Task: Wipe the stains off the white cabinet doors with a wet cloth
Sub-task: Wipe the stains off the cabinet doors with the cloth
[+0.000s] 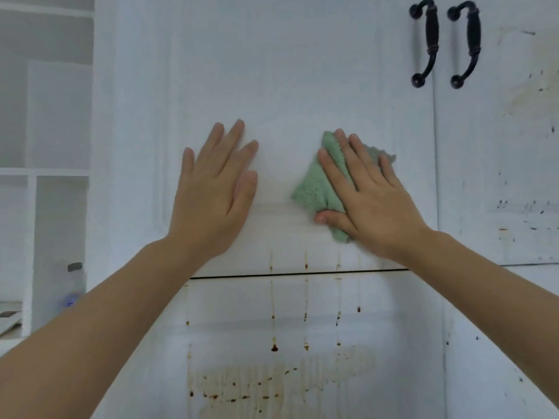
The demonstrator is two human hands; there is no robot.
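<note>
1. Clearly, the green cloth (314, 189) lay against the upper cabinet door (287, 71), pinned flat under the right hand (372, 201), fingers spread, thumb tucked at its lower edge.
2. The left hand (214, 189) rested open on the door, holding nothing.
3. Soft, light and limp, the cloth would likely bunch; broad palm pressure suited it.
4. Brown drips (273, 346) remained below.

Home kitchen, white panelled cabinet doors (302, 71), black handles (426, 42), open shelving (45, 172)
</note>
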